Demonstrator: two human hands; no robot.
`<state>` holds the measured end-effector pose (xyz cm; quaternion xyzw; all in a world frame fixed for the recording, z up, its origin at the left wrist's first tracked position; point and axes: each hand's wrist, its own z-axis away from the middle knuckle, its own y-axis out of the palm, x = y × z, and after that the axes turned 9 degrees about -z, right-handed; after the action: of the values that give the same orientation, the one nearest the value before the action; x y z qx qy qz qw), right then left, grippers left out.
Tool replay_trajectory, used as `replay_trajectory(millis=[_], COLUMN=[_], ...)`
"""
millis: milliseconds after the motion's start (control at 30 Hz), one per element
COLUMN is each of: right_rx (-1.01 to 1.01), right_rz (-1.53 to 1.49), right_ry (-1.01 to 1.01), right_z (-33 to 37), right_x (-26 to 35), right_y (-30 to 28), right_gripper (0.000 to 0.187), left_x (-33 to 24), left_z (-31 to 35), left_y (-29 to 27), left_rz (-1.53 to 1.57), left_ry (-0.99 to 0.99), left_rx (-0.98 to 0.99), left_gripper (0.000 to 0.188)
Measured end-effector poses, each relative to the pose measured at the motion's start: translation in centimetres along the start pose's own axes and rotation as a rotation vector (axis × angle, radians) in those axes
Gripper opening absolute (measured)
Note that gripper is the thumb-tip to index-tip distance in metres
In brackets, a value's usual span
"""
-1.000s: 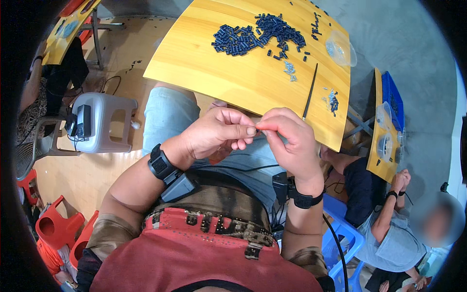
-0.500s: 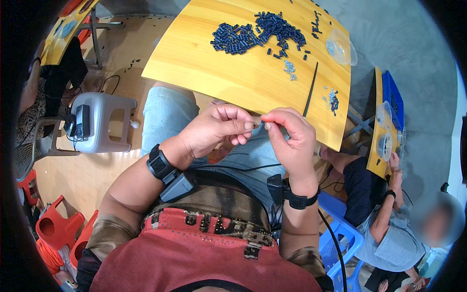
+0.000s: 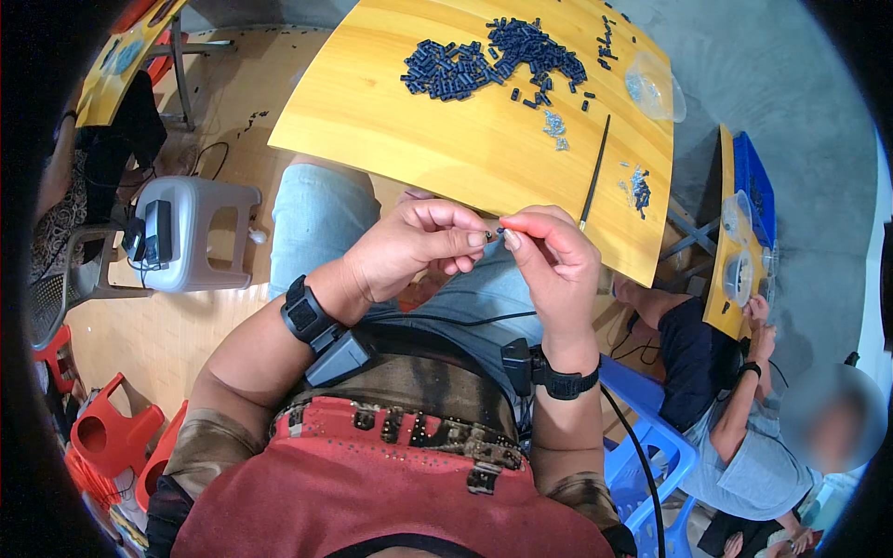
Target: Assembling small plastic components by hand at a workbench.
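Just off the near edge of a yellow wooden table [image 3: 400, 149], my two hands meet fingertip to fingertip above my lap. My left hand [image 3: 423, 244] pinches a tiny dark piece between thumb and index finger, mostly hidden by the fingertips. Facing it, my right hand [image 3: 556, 260] pinches a small black part [image 3: 499, 231]; its exact kind is too small to make out. The two pieces nearly touch or touch; I cannot tell which. On the table lie a heap of short black cylindrical parts [image 3: 451, 70] and little silvery metal pieces [image 3: 555, 128].
A thin black rod [image 3: 596, 172] lies near the table's right side, beside a small mixed pile [image 3: 640, 189]. A clear plastic tub [image 3: 649, 86] stands at the far right corner. Right of me another person [image 3: 744, 456] sits by a second table; a grey stool [image 3: 195, 232] stands left.
My right hand has shifted slightly left, bringing its fingertips closer to those of my left hand. My left hand stays nearly still. The co-worker's hands at the right moved a little.
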<state>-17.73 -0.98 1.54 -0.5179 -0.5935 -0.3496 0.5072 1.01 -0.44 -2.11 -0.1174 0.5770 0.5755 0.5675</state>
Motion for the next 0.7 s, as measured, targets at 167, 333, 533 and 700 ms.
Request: replay_trajectory(millis=[167, 333, 533, 700], right_rx=[-0.006, -0.063, -0.033, 0.065], right_rz=[0.032, -0.074, -0.038, 0.082], right_ry=[-0.034, 0.079, 0.037, -0.056], right_z=[0.04, 0.17, 0.12, -0.20], right_x=[-0.27, -0.48, -0.58, -0.01], right_y=[0.10, 0.10, -0.06, -0.24], right_gripper=[0.015, 0.014, 0.012, 0.015], left_x=[0.01, 0.03, -0.08, -0.11], left_z=[0.05, 0.02, 0.08, 0.16], left_y=[0.04, 0.00, -0.13, -0.16], left_rz=[-0.007, -0.006, 0.024, 0.054], left_ry=[-0.032, -0.069, -0.069, -0.086], left_rx=[-0.015, -0.003, 0.027, 0.037], left_gripper=[0.014, 0.013, 0.013, 0.012])
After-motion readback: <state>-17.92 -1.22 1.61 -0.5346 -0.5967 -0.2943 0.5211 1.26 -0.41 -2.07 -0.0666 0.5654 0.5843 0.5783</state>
